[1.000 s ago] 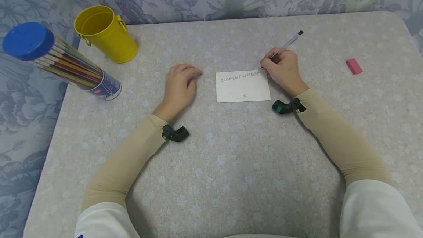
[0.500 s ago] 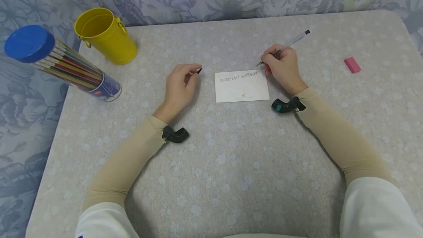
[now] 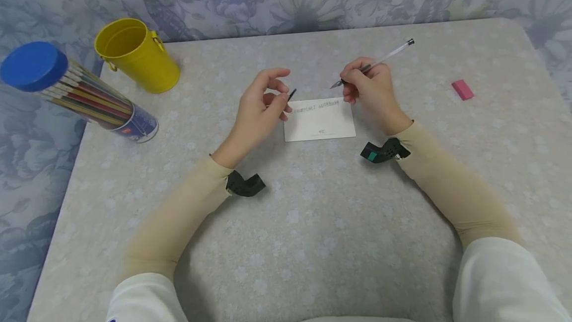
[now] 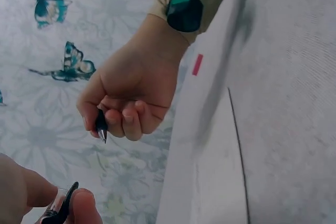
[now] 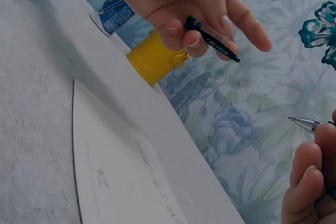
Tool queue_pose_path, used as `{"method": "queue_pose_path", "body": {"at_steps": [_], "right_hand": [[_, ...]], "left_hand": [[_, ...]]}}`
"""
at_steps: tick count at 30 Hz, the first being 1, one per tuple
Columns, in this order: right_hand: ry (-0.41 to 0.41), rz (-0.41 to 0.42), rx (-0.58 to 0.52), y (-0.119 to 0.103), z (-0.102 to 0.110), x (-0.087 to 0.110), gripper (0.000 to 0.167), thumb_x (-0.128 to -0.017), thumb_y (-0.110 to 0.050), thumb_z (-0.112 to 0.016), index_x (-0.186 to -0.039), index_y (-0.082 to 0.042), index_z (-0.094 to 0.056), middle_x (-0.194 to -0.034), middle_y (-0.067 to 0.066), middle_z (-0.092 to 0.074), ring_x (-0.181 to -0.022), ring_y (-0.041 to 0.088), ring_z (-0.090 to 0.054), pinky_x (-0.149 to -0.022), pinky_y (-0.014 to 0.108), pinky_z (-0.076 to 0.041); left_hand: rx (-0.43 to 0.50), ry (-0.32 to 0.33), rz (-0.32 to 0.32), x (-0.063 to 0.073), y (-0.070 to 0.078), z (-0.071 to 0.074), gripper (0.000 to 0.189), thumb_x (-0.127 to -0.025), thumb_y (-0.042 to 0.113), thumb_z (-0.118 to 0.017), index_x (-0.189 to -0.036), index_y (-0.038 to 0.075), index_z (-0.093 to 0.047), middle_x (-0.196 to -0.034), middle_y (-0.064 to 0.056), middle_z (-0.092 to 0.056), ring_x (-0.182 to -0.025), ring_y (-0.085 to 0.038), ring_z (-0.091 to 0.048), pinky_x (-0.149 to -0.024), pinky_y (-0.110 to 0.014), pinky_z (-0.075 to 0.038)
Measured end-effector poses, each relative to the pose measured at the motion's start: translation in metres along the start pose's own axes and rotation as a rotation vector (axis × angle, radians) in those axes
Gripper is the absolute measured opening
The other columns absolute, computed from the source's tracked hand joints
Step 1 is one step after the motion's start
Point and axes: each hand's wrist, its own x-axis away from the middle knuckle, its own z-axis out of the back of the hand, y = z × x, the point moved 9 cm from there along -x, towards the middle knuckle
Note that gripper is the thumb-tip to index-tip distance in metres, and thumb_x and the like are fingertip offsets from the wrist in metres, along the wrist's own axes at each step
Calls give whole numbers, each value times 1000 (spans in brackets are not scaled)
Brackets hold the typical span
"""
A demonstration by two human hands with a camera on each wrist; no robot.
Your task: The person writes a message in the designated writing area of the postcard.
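Observation:
My right hand [image 3: 373, 91] pinches a pen [image 3: 393, 52] with a clear barrel and a dark grip, its bare tip pointing left above the card's top edge. Between the thumb and fingers of my left hand [image 3: 263, 103] is a small pen cap [image 5: 212, 39], clear with a black clip. Both hands are raised, the cap to the left of the pen tip and apart from it. Beneath them lies a white card [image 3: 319, 123] with a line of handwriting along its top and a short mark near the bottom. The left fingertips overlap its left edge in the head view.
A yellow bucket [image 3: 149, 66] stands at the back left, beside a tall blue-lidded tub of pencils [image 3: 100, 98]. A pink eraser [image 3: 462, 89] lies on the table [image 3: 313, 242] to the right. Floral-patterned wall [image 3: 308, 1] rises behind the back edge.
My left hand has lifted off the table and moved right toward the card with the pen cap. The right hand has raised the pen tip off the card and shifted slightly left.

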Motion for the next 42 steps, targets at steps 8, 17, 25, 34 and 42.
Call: {"method": "queue_pose_path", "body": {"at_steps": [8, 17, 25, 34, 42], "right_hand": [[-57, 6, -166, -9, -19, 7, 25, -97, 4, -49, -81, -6, -66, -60, 2, -62, -47, 9, -57, -43, 18, -46], [-139, -47, -230, -16, -35, 17, 25, -95, 6, -47, -85, -6, -66, -63, 2, -65, -50, 10, -61, -47, 18, -50], [-189, -60, -224, -15, -45, 24, 16, -93, 8, -50, -89, -3, -61, -65, 2, -67, -53, 10, -64, -49, 19, -53], [-302, -47, -243, -13, -52, 31, 25, -95, 13, -53, -95, -7, -68, -74, 4, -72, -62, 12, -68, -55, 22, -57], [-334, -42, -284, -10, -54, 37, 22, -95, 9, -60, -99, -10, -71, -79, 4, -72, -67, 12, -68, -59, 23, -58]], "left_hand": [[83, 10, -31, -10, 20, -12, 39, -91, -6, -63, -130, -2, -62, -100, -14, -64, -78, -12, -64, -69, -20, -53], [146, 42, -28, -8, 23, -13, 40, -86, -9, -69, -125, -4, -65, -99, -13, -63, -87, -12, -67, -74, -17, -57], [198, 61, -76, -6, 27, -13, 37, -85, -9, -71, -121, -8, -65, -99, -16, -66, -86, -10, -69, -76, -19, -60], [256, 47, -135, -5, 30, -16, 33, -86, -10, -71, -118, -13, -65, -99, -21, -66, -84, -8, -71, -74, -22, -61], [280, 44, -145, -4, 31, -17, 30, -86, -11, -70, -115, -15, -64, -96, -14, -67, -81, -17, -73, -75, -29, -63]]}}
